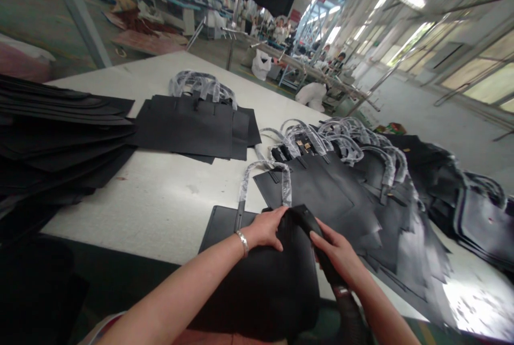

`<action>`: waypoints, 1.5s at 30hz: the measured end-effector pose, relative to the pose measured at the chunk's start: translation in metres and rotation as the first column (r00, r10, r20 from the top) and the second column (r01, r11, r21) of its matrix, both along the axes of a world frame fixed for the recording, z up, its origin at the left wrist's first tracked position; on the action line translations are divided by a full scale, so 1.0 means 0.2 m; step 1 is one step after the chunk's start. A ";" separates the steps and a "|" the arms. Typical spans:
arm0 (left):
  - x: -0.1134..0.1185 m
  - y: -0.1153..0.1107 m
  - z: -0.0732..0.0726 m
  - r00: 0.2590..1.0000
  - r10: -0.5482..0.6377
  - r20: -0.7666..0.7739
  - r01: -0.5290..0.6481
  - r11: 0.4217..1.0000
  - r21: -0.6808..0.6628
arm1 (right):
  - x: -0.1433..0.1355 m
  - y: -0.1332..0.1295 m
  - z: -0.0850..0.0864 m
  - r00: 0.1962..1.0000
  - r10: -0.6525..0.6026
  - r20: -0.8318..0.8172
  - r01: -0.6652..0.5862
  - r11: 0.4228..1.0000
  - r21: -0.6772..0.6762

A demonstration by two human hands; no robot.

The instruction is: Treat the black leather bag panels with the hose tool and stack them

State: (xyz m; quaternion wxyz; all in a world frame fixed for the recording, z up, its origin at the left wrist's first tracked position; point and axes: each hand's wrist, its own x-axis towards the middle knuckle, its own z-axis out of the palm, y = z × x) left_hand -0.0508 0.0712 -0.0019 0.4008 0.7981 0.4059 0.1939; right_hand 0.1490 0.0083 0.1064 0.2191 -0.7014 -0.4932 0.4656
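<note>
Resting left hand [263, 230] on panel [261, 280] with extended, unclenched fingers, by wrapped handle [286, 185]; grasping black, apparently hose-fed tool [305, 218] in right hand [340, 255].

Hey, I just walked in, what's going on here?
A person is working on a black bag panel with a plastic-wrapped handle at the table's near edge. Their left hand is on the panel's upper part; their right hand grips a black handheld tool, its head close to the left fingertips. More panels with wrapped handles lie beyond and to the right, and a stack of black sheets sits at the left.
</note>
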 end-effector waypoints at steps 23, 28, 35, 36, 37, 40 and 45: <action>0.09 -0.29 0.03 0.961 -0.031 -0.276 0.143 0.908 0.394 | 0.33 0.03 0.06 0.994 0.058 -0.094 -0.078 0.969 -0.234; 0.10 -0.28 0.02 0.968 0.011 -0.250 0.079 0.934 0.348 | 0.28 0.03 0.00 0.998 0.059 0.001 -0.059 0.995 -0.075; 0.02 -0.37 -0.02 0.990 0.013 -0.139 0.030 0.953 0.302 | 0.20 -0.10 0.01 0.998 0.026 -0.052 -0.029 0.997 -0.067; -0.01 -0.40 -0.03 0.991 0.003 -0.133 0.038 0.951 0.307 | 0.20 -0.13 0.01 0.998 0.026 -0.057 -0.032 0.993 -0.116; -0.03 -0.44 -0.03 0.991 -0.003 -0.132 0.046 0.946 0.321 | 0.19 -0.16 0.02 0.998 0.029 -0.057 -0.038 0.987 -0.155; -0.12 -0.55 -0.04 0.988 0.050 -0.145 0.010 0.923 0.385 | 0.15 -0.22 0.01 0.995 0.089 -0.047 -0.097 0.975 -0.198; -0.24 -0.66 -0.04 0.971 0.193 -0.138 -0.121 0.902 0.415 | 0.00 -0.22 -0.02 0.976 0.194 -0.102 -0.212 0.953 -0.217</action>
